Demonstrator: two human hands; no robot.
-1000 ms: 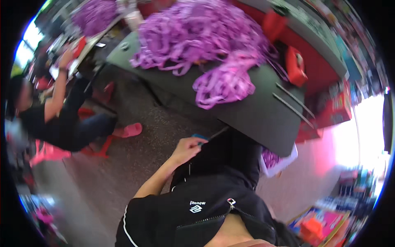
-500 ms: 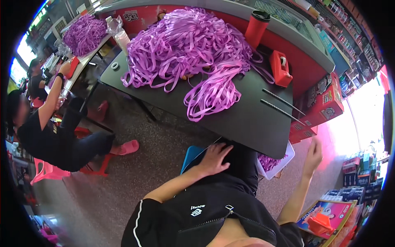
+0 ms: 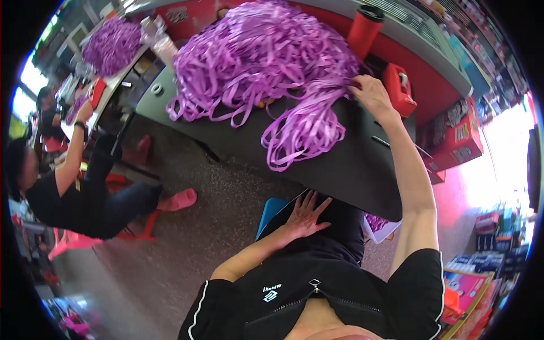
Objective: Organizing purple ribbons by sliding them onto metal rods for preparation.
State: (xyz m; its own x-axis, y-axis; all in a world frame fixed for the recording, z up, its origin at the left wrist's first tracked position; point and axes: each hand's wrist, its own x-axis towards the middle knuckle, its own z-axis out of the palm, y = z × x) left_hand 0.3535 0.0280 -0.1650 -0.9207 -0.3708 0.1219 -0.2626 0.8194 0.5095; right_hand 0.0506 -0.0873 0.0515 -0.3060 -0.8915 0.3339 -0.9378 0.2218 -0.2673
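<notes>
A big heap of purple ribbon strips [image 3: 260,62] lies on a dark table [image 3: 351,170]. A bunch of the same strips [image 3: 306,130] trails toward the table's near edge. My right hand [image 3: 368,93] reaches out over the table and its fingers rest on that bunch, near its upper end. My left hand [image 3: 303,215] lies flat on my lap with fingers spread, holding nothing, just above a blue seat [image 3: 269,209].
A red cup [image 3: 365,28] and a red tape dispenser [image 3: 399,88] stand at the table's far side. Another person [image 3: 73,187] sits at the left by a second table with more purple strips [image 3: 110,45]. Boxes [image 3: 459,136] stand at the right.
My right arm has swung up from beside me and onto the ribbon bunch on the table. My left hand has stayed on my lap.
</notes>
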